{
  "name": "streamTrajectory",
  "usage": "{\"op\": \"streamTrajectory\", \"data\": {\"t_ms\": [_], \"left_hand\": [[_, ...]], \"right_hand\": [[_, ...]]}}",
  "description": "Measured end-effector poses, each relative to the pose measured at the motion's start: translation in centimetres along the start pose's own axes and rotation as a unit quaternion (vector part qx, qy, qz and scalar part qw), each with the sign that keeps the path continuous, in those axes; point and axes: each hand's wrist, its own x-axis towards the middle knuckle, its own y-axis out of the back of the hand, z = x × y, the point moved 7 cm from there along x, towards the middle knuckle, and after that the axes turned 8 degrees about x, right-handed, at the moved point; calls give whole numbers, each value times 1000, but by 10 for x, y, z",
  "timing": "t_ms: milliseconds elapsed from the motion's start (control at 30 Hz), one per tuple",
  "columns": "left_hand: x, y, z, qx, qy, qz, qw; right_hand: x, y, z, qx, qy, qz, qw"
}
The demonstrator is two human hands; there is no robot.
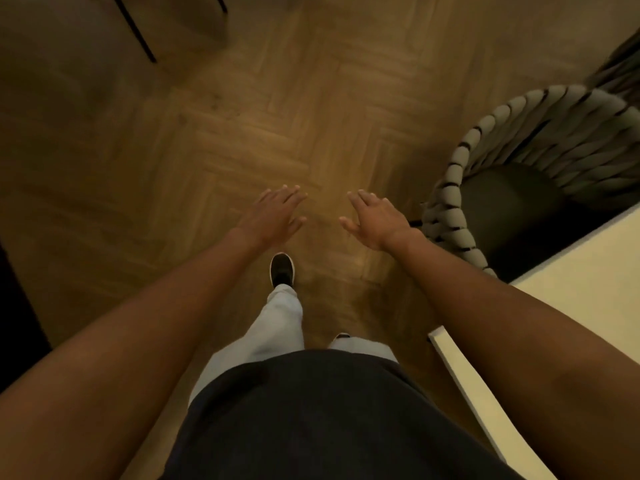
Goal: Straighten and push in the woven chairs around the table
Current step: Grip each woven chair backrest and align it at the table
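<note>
Far to the left of the left hand (275,216), at the top corner, thin dark legs (136,32) of some blurred furniture stand on the herringbone wood floor (214,126). The left hand reaches out over the floor, palm down, fingers straight and slightly spread, holding nothing. Below it, a black shoe (282,270) and a pale trouser leg (277,327) step forward. Just to its right, apart from it, the right hand (375,220) hovers the same way, fingers straight and empty, touching nothing. Near the right hand's right side stands the woven chair (453,199), its rope-wrapped curved back facing the hand and its dark seat (512,206) partly tucked beneath the pale tabletop (568,306), which fills the lower right.
</note>
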Motion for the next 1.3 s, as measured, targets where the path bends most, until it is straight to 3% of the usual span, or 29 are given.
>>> {"op": "streamTrajectory", "data": {"t_ms": [267,500,867,1000,1300], "left_hand": [[127,70,-40,58,-112,-23,992],[247,122,-15,113,-208,-26,971],[446,161,93,134,-319,-35,938],[500,166,145,131,-373,-48,917],[595,162,253,162,-529,-97,827]], "right_hand": [[75,66,33,90,-91,51,990],[115,131,95,132,-164,93,973],[148,226,237,193,-247,127,941],[141,245,282,232,-300,146,913],[127,263,357,304,-400,194,843]]}}
